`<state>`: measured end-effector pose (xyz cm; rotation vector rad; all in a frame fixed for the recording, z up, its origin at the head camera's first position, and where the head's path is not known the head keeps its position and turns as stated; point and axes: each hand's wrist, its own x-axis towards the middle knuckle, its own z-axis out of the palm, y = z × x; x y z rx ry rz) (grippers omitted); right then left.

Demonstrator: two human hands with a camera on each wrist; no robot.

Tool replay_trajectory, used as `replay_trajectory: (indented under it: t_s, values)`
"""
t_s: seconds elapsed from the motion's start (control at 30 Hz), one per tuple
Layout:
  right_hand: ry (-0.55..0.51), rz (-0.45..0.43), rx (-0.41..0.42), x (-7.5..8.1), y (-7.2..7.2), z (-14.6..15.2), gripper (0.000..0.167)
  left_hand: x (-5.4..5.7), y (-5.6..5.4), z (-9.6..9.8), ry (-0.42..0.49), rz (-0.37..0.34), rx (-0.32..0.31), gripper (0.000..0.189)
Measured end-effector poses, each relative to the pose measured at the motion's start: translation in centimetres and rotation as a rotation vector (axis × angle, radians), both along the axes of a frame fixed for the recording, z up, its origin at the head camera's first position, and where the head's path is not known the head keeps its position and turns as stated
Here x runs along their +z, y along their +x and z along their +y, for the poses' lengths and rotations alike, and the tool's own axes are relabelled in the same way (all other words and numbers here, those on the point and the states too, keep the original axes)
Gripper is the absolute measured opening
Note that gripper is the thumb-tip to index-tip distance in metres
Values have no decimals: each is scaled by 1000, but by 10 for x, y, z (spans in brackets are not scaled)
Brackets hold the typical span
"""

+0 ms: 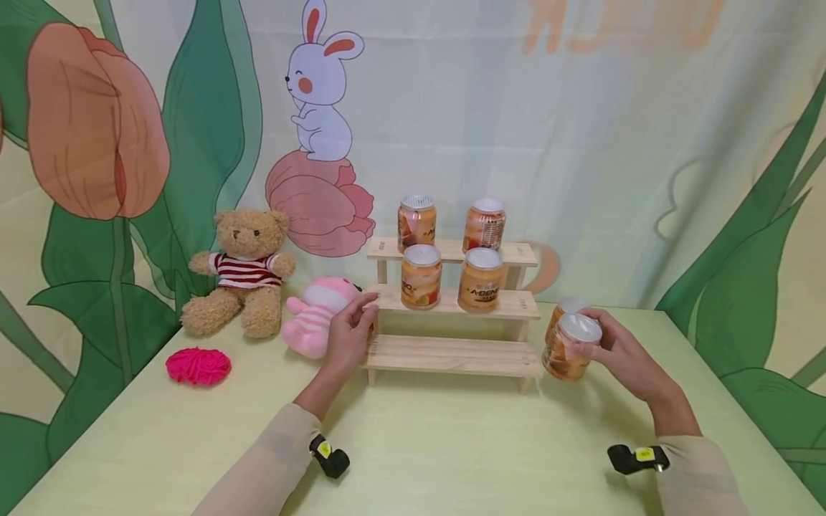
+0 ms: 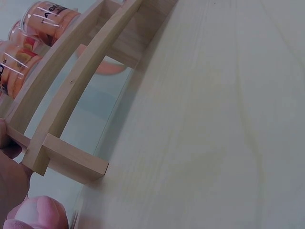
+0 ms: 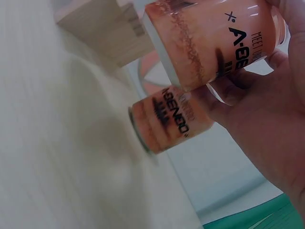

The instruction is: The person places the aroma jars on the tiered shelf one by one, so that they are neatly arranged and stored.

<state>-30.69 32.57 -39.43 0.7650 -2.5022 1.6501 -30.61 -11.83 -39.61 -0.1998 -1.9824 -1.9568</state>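
Note:
A three-tier wooden shelf (image 1: 452,355) stands on the table. My left hand (image 1: 350,335) is at its left end, with the fingertips pinching the end of the middle tier. In the left wrist view, fingers (image 2: 4,138) show at the board's end. To the right of the shelf, my right hand (image 1: 622,355) grips an orange drink can (image 1: 568,355) with a pale lid, thumb and fingers round its side. In the right wrist view this can (image 3: 205,40) is raised and tilted. Close behind it, a second can (image 3: 167,119) stands on the table.
Two cans, including a striped-lid can (image 1: 416,223), stand on the top tier; two more, including a front can (image 1: 480,281), stand on the middle tier. At left are a teddy bear (image 1: 248,276), a pink plush toy (image 1: 308,331) and a pink yarn bundle (image 1: 198,366). A printed curtain (image 1: 581,143) hangs behind.

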Motion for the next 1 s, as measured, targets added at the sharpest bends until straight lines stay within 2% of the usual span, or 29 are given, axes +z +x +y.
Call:
replay_trajectory:
  t_s: [0.27, 0.53, 0.83, 1.0]
  values:
    - [-37, 59, 113, 16, 4, -22, 45, 1, 0, 0, -10, -3, 11, 31]
    - [-91, 36, 59, 28, 9, -55, 45, 0, -2, -1, -4, 4, -16, 32]
    - [-52, 28, 106, 32, 16, -94, 49, 0, -1, -2, -1, 6, -14, 31]
    - [-73, 28, 116, 29, 17, -116, 49, -21, -19, -4, -7, 18, 27, 28]
